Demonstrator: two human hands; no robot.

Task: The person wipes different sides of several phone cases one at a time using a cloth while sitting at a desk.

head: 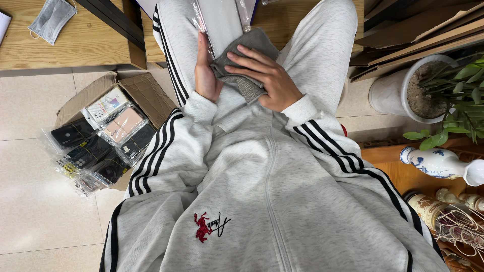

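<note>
A grey cloth (249, 55) lies over a clear plastic-wrapped flat item (219, 20) on my lap. My right hand (267, 75) presses flat on the cloth with fingers spread. My left hand (205, 73) stands edge-on beside the cloth, fingers straight along the plastic wrap and touching the cloth's left edge. I wear a light grey tracksuit with black stripes.
An open cardboard box (108, 128) of bagged phone cases sits on the tile floor at left. A wooden bench (70, 40) with a face mask (50, 20) is at top left. A white plant pot (418, 88), a blue-and-white vase (438, 162) and cardboard sheets (418, 30) crowd the right.
</note>
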